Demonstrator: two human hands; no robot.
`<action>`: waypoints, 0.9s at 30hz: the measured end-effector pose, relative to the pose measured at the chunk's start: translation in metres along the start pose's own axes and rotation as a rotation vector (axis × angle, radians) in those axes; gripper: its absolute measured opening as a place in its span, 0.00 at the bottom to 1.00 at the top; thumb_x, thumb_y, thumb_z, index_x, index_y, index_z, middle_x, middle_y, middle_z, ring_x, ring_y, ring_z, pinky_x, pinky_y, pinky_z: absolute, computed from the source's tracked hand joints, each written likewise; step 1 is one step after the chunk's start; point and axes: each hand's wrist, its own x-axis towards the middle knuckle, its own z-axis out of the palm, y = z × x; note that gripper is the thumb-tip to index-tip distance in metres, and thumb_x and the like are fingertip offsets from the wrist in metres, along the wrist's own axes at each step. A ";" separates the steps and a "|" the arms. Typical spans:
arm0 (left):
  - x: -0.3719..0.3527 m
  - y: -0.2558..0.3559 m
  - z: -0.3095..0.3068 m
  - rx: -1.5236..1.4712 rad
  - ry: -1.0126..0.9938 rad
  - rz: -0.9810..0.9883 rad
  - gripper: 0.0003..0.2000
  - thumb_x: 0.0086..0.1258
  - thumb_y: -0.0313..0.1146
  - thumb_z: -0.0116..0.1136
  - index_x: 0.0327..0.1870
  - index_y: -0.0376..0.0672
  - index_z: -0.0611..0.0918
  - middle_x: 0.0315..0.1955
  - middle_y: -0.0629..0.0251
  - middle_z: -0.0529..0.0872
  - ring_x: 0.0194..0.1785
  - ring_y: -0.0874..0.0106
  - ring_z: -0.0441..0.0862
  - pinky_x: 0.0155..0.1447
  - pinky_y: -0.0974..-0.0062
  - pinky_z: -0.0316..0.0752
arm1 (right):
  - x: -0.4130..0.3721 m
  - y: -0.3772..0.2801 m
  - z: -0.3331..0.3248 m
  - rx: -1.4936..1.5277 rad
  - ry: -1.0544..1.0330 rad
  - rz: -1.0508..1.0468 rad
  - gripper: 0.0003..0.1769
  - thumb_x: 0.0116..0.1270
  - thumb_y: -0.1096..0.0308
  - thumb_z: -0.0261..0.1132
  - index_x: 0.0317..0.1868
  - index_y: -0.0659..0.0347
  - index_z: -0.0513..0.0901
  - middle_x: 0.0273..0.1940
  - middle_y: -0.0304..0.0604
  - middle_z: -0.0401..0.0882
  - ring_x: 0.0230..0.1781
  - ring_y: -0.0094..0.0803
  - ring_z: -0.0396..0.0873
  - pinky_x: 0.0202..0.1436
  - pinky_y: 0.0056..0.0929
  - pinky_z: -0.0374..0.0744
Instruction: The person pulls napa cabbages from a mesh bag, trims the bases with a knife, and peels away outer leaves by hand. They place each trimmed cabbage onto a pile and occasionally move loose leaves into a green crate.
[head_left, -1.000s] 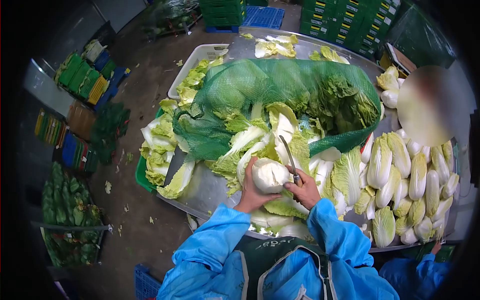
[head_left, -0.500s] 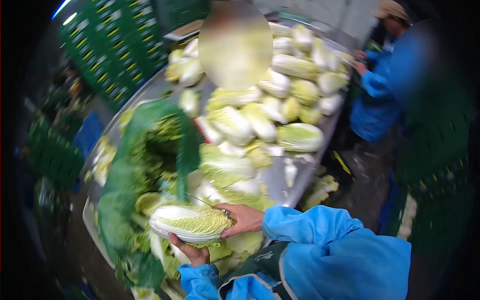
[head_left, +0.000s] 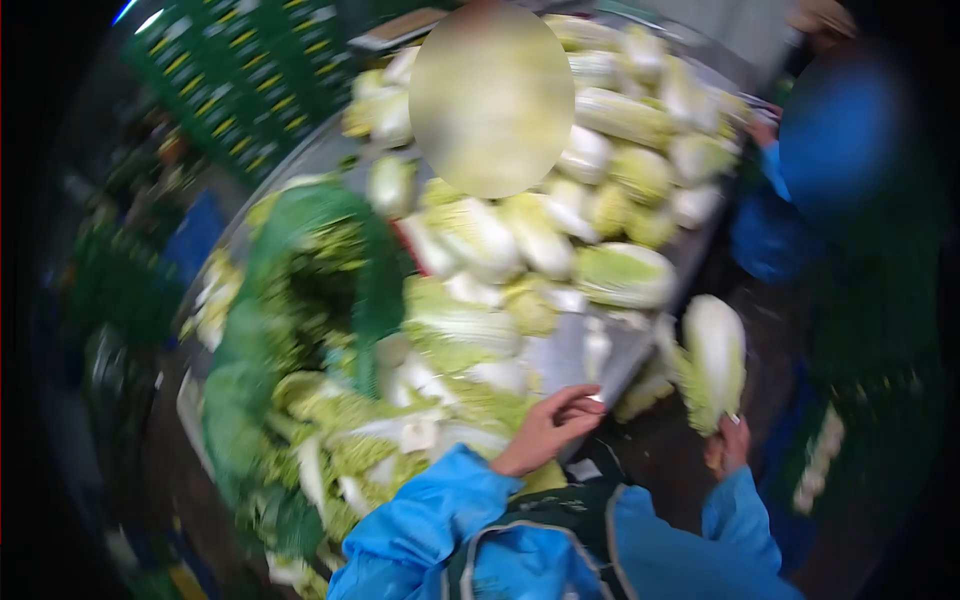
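My right hand (head_left: 728,447) grips a trimmed napa cabbage (head_left: 712,360) by its base and holds it upright, out beyond the edge of the metal table (head_left: 560,355). The knife does not show in this blurred frame. My left hand (head_left: 550,425) hovers over the table edge with nothing in it, its fingers loosely apart, just above loose cabbage leaves (head_left: 400,440). Both of my sleeves are blue.
Trimmed cabbages (head_left: 600,190) are piled on the far part of the table. A green net sack (head_left: 300,290) with untrimmed cabbages lies at the left. Green crates (head_left: 240,70) are stacked behind. Another person in blue (head_left: 830,160) stands at the right.
The cabbage has left the table: my right hand has swung it out to the right past the edge. My left hand has let go of it and stays over the leaves.
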 end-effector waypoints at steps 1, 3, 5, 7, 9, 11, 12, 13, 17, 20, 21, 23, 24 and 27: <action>-0.001 -0.001 -0.011 0.018 0.062 0.021 0.22 0.65 0.31 0.60 0.60 0.37 0.72 0.45 0.65 0.81 0.47 0.80 0.77 0.53 0.81 0.72 | 0.016 0.009 -0.002 -0.175 0.142 -0.054 0.20 0.62 0.63 0.63 0.52 0.58 0.69 0.25 0.42 0.76 0.08 0.22 0.65 0.07 0.22 0.63; -0.007 -0.001 -0.046 0.025 0.236 0.118 0.21 0.66 0.31 0.59 0.59 0.38 0.73 0.44 0.66 0.81 0.46 0.80 0.77 0.51 0.82 0.72 | 0.044 0.019 -0.002 -0.270 0.260 -0.103 0.18 0.63 0.64 0.64 0.51 0.57 0.71 0.29 0.39 0.77 0.07 0.20 0.62 0.07 0.20 0.61; -0.019 0.004 -0.087 0.095 0.476 0.248 0.20 0.65 0.31 0.59 0.58 0.37 0.73 0.44 0.65 0.81 0.45 0.79 0.77 0.50 0.81 0.72 | 0.061 -0.002 0.028 -0.366 0.218 -0.156 0.16 0.65 0.65 0.62 0.51 0.59 0.72 0.34 0.39 0.79 0.07 0.19 0.61 0.07 0.19 0.60; -0.034 0.003 -0.147 0.317 0.781 0.378 0.21 0.63 0.32 0.61 0.57 0.37 0.74 0.45 0.61 0.81 0.47 0.74 0.78 0.52 0.77 0.72 | 0.064 -0.027 0.081 -0.349 0.034 -0.236 0.13 0.66 0.67 0.60 0.49 0.62 0.73 0.39 0.42 0.81 0.08 0.18 0.61 0.07 0.18 0.60; -0.059 0.008 -0.195 0.473 0.994 0.436 0.22 0.61 0.34 0.62 0.56 0.37 0.74 0.45 0.58 0.81 0.48 0.70 0.78 0.53 0.73 0.71 | 0.076 -0.038 0.137 -0.366 -0.164 -0.258 0.14 0.65 0.68 0.60 0.49 0.64 0.72 0.35 0.42 0.81 0.08 0.17 0.60 0.07 0.17 0.59; -0.087 0.009 -0.223 1.213 1.526 0.313 0.26 0.58 0.40 0.64 0.57 0.39 0.73 0.48 0.52 0.79 0.53 0.59 0.75 0.58 0.64 0.67 | 0.069 -0.050 0.206 -0.416 -0.365 -0.241 0.14 0.66 0.65 0.59 0.49 0.61 0.72 0.34 0.41 0.82 0.08 0.17 0.61 0.06 0.18 0.57; -0.097 -0.003 -0.235 1.200 1.575 0.304 0.26 0.58 0.40 0.64 0.57 0.39 0.73 0.48 0.52 0.79 0.53 0.59 0.75 0.58 0.64 0.67 | 0.041 -0.068 0.252 -0.403 -0.439 -0.167 0.16 0.64 0.66 0.60 0.50 0.64 0.72 0.33 0.42 0.82 0.08 0.17 0.61 0.08 0.18 0.58; -0.108 -0.023 -0.244 1.235 1.578 0.226 0.28 0.57 0.42 0.64 0.57 0.40 0.73 0.49 0.51 0.78 0.55 0.56 0.73 0.59 0.62 0.65 | 0.037 -0.066 0.285 -0.424 -0.556 -0.166 0.18 0.64 0.66 0.60 0.51 0.64 0.70 0.34 0.42 0.82 0.09 0.17 0.62 0.07 0.17 0.59; -0.148 -0.035 -0.246 0.919 1.445 0.092 0.31 0.58 0.45 0.64 0.60 0.39 0.70 0.52 0.49 0.77 0.54 0.55 0.75 0.59 0.62 0.67 | -0.013 -0.048 0.415 -0.471 -1.135 -0.184 0.22 0.63 0.68 0.60 0.55 0.69 0.68 0.41 0.47 0.82 0.11 0.18 0.65 0.13 0.17 0.65; -0.166 -0.006 -0.279 0.395 1.483 0.194 0.32 0.62 0.46 0.61 0.62 0.35 0.67 0.54 0.50 0.77 0.51 0.61 0.79 0.55 0.67 0.72 | -0.079 -0.025 0.507 -0.633 -1.489 -0.237 0.29 0.57 0.67 0.66 0.59 0.65 0.70 0.52 0.45 0.78 0.27 0.24 0.77 0.26 0.21 0.74; -0.168 -0.006 -0.308 0.347 1.577 0.298 0.30 0.62 0.44 0.61 0.61 0.35 0.69 0.51 0.53 0.78 0.48 0.65 0.79 0.52 0.70 0.73 | -0.078 0.012 0.544 -0.538 -1.551 -0.807 0.32 0.56 0.66 0.68 0.61 0.66 0.69 0.54 0.45 0.76 0.37 0.30 0.77 0.43 0.27 0.77; -0.170 -0.004 -0.356 0.288 1.664 0.408 0.28 0.63 0.42 0.60 0.60 0.34 0.70 0.48 0.55 0.80 0.45 0.70 0.79 0.49 0.73 0.74 | -0.106 0.041 0.597 -0.542 -1.553 -0.633 0.34 0.55 0.64 0.69 0.61 0.67 0.69 0.49 0.52 0.79 0.45 0.35 0.78 0.51 0.30 0.74; -0.172 -0.002 -0.377 0.227 1.641 0.333 0.26 0.63 0.42 0.60 0.58 0.34 0.72 0.45 0.54 0.81 0.44 0.67 0.80 0.48 0.72 0.75 | -0.101 0.067 0.626 -0.699 -1.502 -0.533 0.35 0.54 0.63 0.69 0.60 0.68 0.69 0.46 0.55 0.80 0.45 0.36 0.79 0.50 0.30 0.74; -0.182 0.029 -0.395 0.426 1.647 0.088 0.23 0.62 0.42 0.59 0.53 0.35 0.76 0.39 0.51 0.83 0.41 0.61 0.81 0.45 0.68 0.75 | -0.098 0.108 0.671 -0.585 -1.413 -0.671 0.36 0.54 0.61 0.69 0.60 0.70 0.68 0.42 0.56 0.81 0.42 0.36 0.80 0.49 0.30 0.75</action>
